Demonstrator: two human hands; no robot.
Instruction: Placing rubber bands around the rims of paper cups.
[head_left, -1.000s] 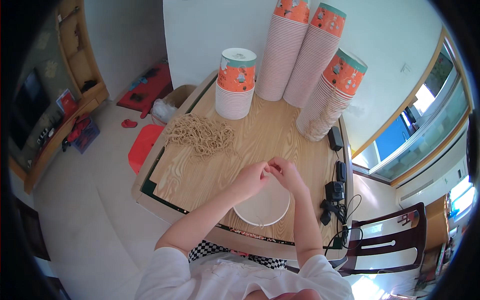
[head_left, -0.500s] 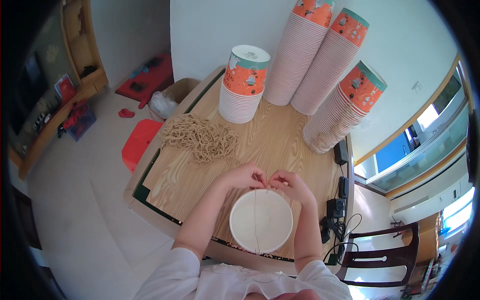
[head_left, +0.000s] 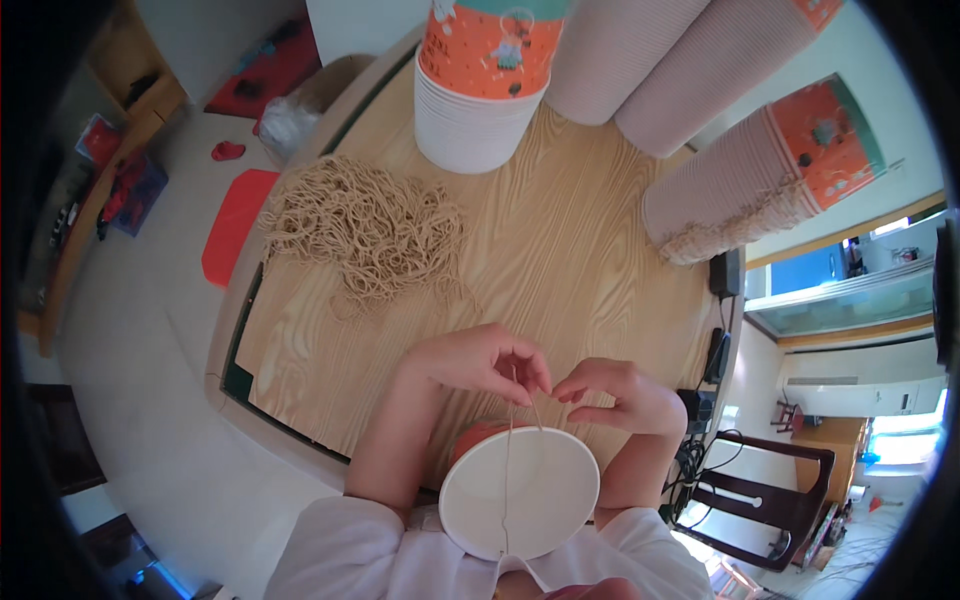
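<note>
Wood-grained tabletop (head_left: 570,260) spread beyond my hands, a tangle of tan cord (head_left: 375,235) lying on its left side. Close to my chest tilted a white paper tub (head_left: 560,490), a thin string (head_left: 507,485) crossing its mouth. My left hand (head_left: 480,360) seemed to pinch the string beyond the far rim; my right hand (head_left: 625,395) waited beside it, thumb and forefinger apart. Good work here, I judged, wanted light, even tension and an unbent rim.

The left hand (head_left: 485,362) is held curled, fingers bent toward the thumb; the right hand (head_left: 628,396) is held just beside it, thumb and fingers parted.
</note>
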